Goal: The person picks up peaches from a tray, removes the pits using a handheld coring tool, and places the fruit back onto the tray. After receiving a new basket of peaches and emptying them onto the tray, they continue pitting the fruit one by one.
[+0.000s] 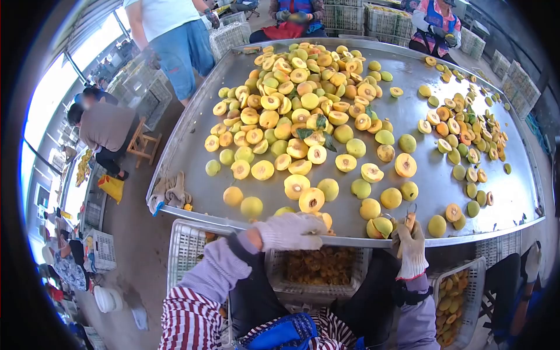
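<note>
My left hand (293, 231), in a whitish glove, is at the near edge of the metal table (198, 169), its fingers stretched right beside a cut fruit (322, 220). My right hand (410, 239), also gloved, is closed around a small tool (410, 219) with a brownish handle and a thin metal loop on top. Just left of it lies a green-yellow fruit (380, 227) with a split in it. A large heap of yellow-green fruit (303, 93), whole and halved, covers the table's middle. Whether the left palm touches anything is hidden.
Below the table edge stand a crate (279, 279) of brown scraps and a crate (481, 291) of fruit halves. Grey gloves (175, 191) lie at the left corner. A second heap (472, 131) is at right. Several people are around; a co-worker's gloved hand (533, 262) is far right.
</note>
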A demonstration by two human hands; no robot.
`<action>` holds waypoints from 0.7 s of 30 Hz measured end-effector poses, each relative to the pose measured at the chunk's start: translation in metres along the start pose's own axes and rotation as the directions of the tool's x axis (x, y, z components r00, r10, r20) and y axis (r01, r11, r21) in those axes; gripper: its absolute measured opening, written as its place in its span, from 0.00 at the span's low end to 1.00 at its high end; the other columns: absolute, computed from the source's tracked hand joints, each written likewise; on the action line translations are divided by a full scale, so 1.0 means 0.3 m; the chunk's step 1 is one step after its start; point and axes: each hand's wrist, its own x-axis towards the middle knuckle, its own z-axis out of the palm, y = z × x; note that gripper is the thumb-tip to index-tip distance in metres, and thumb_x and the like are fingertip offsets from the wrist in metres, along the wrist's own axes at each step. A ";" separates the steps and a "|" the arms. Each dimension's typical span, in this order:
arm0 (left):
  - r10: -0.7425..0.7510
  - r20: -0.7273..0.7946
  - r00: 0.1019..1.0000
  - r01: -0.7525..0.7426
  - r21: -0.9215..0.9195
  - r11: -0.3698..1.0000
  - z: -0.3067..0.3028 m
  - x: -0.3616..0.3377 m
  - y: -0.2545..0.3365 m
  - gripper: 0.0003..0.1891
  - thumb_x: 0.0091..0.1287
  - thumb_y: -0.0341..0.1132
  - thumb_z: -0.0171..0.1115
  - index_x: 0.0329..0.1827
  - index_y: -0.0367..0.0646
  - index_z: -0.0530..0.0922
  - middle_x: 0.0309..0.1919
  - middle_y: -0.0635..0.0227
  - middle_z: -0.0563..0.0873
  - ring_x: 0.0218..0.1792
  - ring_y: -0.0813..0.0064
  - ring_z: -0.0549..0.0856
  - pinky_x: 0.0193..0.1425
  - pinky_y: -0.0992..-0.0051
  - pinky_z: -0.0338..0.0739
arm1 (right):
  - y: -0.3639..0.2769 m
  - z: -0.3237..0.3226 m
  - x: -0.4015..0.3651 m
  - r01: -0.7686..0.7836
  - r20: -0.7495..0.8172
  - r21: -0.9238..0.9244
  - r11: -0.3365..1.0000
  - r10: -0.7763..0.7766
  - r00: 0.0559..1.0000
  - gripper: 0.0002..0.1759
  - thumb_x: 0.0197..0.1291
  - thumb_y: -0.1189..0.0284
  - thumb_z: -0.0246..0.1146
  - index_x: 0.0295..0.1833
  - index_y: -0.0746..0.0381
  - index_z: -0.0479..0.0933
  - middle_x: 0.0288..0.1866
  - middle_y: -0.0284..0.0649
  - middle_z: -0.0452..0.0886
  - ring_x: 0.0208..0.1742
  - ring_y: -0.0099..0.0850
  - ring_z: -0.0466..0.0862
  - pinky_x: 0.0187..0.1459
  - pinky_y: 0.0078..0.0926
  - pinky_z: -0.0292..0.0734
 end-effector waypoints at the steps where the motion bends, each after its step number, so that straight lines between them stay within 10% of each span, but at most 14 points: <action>1: -0.170 0.216 0.962 0.208 -0.169 0.963 -0.081 0.000 -0.012 0.21 0.70 0.49 0.63 0.61 0.48 0.81 0.58 0.61 0.85 0.59 0.54 0.83 0.67 0.59 0.75 | 0.001 0.002 0.000 -0.068 0.035 -0.013 0.998 0.069 0.997 0.09 0.67 0.70 0.63 0.48 0.63 0.75 0.28 0.33 0.78 0.21 0.20 0.75 0.24 0.20 0.70; 7: -0.217 -0.528 0.821 0.318 0.107 0.942 -0.151 0.134 -0.307 0.20 0.68 0.50 0.61 0.57 0.49 0.83 0.59 0.61 0.85 0.56 0.55 0.85 0.62 0.57 0.78 | 0.038 0.004 0.018 -0.052 0.017 0.103 0.993 0.051 0.999 0.08 0.68 0.71 0.61 0.47 0.64 0.77 0.26 0.32 0.77 0.20 0.19 0.74 0.22 0.19 0.69; 16: -0.390 -0.672 0.630 0.723 0.322 0.612 -0.025 0.446 -0.560 0.33 0.66 0.54 0.60 0.73 0.50 0.72 0.75 0.51 0.68 0.78 0.46 0.62 0.79 0.48 0.58 | 0.029 0.017 0.019 -0.057 -0.018 0.132 0.990 0.060 0.998 0.08 0.69 0.71 0.61 0.48 0.64 0.77 0.25 0.33 0.79 0.18 0.21 0.76 0.21 0.18 0.73; 21: -0.446 -0.575 0.686 0.694 0.332 0.639 -0.057 0.421 -0.453 0.27 0.66 0.50 0.61 0.68 0.54 0.75 0.71 0.50 0.74 0.74 0.47 0.70 0.72 0.49 0.69 | 0.033 0.027 0.023 -0.058 -0.016 0.120 0.991 0.060 0.998 0.09 0.69 0.70 0.63 0.48 0.64 0.76 0.26 0.34 0.80 0.19 0.21 0.77 0.21 0.18 0.74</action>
